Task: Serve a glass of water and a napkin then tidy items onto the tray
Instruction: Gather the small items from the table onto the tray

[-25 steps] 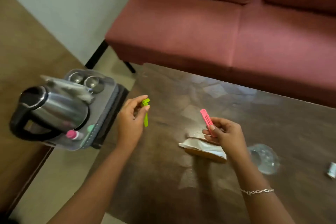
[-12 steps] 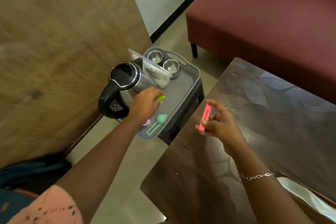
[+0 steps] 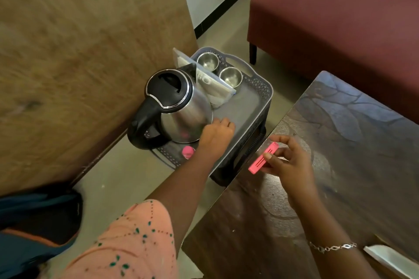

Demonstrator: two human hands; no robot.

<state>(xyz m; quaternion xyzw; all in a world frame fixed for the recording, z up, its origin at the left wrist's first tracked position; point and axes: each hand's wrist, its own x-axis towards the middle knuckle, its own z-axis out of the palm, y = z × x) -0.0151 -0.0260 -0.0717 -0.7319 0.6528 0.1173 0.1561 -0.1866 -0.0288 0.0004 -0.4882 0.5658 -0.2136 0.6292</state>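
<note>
I see the grey tray on a low dark stand beside the table, carrying the kettle, two steel cups and a clear pouch. The left hand is down on the tray just beside the kettle, its fingers curled under, so I cannot tell if they hold anything. The right hand pinches a pink clip between thumb and fingertips over the table's corner.
</note>
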